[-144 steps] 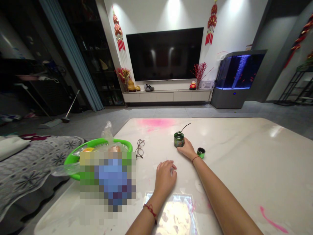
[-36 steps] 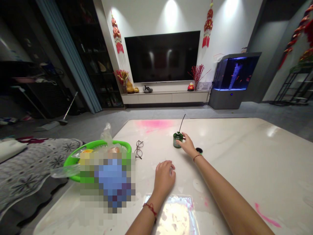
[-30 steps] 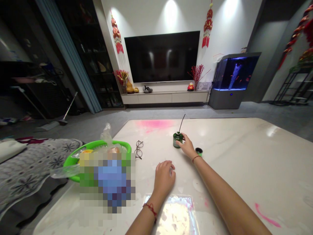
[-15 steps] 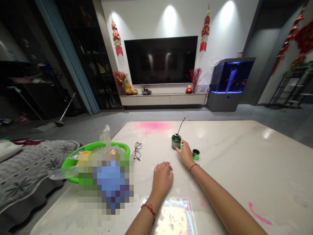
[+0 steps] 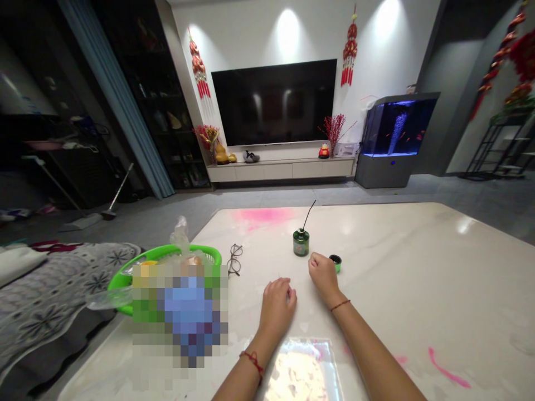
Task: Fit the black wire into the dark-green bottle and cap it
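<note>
A small green jar (image 5: 301, 243) stands upright on the tabletop (image 5: 418, 262), a thin black stem (image 5: 310, 214) rising at a slant from its mouth. It looks like glass or glazed ware, so it is probably fairly heavy for its size, stiff, smooth and open to chipping if knocked. The surest hold would likely be around its body, since the stem looks light and flexible. To the jar's right sits a small round green cap (image 5: 335, 263) with a dark top, well clear of the jar.

The right hand (image 5: 323, 273) rests just beside that cap without touching the jar, its fingers curled into a loose fist with nothing showing between them. The left hand (image 5: 276, 305) lies closer to the person, its fingers bent over and held together. Their tips are hidden, so it cannot be told whether they pinch anything small.

Below the hands lies a clear plastic sleeve (image 5: 298, 370), bright with glare. Farther left are wire-framed glasses (image 5: 234, 260) and a green plastic basket (image 5: 167, 252), partly pixelated. A pink smear (image 5: 447, 368) marks the tabletop.
</note>
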Motion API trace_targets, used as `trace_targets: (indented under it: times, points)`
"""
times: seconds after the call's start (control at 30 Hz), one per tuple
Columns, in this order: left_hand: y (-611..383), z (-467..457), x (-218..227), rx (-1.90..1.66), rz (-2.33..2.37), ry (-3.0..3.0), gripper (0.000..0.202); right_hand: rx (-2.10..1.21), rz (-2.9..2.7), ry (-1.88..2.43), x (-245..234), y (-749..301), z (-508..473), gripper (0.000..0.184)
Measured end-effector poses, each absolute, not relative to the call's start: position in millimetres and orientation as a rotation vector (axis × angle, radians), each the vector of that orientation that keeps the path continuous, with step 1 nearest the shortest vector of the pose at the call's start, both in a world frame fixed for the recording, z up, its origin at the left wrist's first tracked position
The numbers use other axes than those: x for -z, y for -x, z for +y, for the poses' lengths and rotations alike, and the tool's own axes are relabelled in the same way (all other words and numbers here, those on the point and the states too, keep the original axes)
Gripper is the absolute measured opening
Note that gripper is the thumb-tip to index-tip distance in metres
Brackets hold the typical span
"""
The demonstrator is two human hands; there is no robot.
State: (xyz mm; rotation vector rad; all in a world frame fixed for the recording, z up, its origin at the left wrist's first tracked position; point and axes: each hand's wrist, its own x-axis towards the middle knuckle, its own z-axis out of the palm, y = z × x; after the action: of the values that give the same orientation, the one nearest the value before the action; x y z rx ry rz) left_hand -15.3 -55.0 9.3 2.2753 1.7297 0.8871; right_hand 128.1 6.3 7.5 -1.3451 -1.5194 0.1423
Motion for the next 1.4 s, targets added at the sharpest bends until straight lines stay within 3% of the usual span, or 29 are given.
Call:
trace_targets:
  times: [0.3, 0.6, 0.73, 0.87, 1.03, 1.17, 1.23, 1.4]
  points:
    - [18.6, -42.3, -24.9, -0.955, 1.725, -2.314, 0.022, 0.189, -1.603, 1.324, -21.9, -152.9, 1.0, 0.032]
    - [8.0, -15.2, -19.8, -1.218, 1.591, -2.351, 0.044, 0.182, -1.610, 1.333, -24.8, -161.6, -3.0, 0.037]
    - [23.7, -15.0, -16.4, -1.374, 1.812, -2.270, 0.045, 0.186, -1.633, 1.316, -21.5, -159.9, -0.9, 0.035]
    - [24.7, -13.4, -23.2, -1.032, 1.978, -2.327, 0.027, 0.184, -1.719, 1.445, -19.8, -153.7, -1.3, 0.025]
    - [18.8, -13.4, -31.7, -0.487, 1.914, -2.485, 0.061, 0.165, -2.021, 1.598, -17.0, -147.4, -6.1, 0.061]
    - [23.1, -14.8, -31.3, -0.461, 1.824, -2.483, 0.067, 0.133, -2.022, 1.585, -16.0, -147.0, -7.0, 0.060]
    - [26.0, -15.1, -30.2, -0.501, 1.812, -2.468, 0.059, 0.080, -1.954, 1.557, -15.7, -147.6, -5.3, 0.051]
    - [30.7, -13.9, -29.0, -0.633, 1.869, -2.433, 0.012, -0.019, -1.535, 1.492, -10.6, -148.8, 8.9, 0.023]
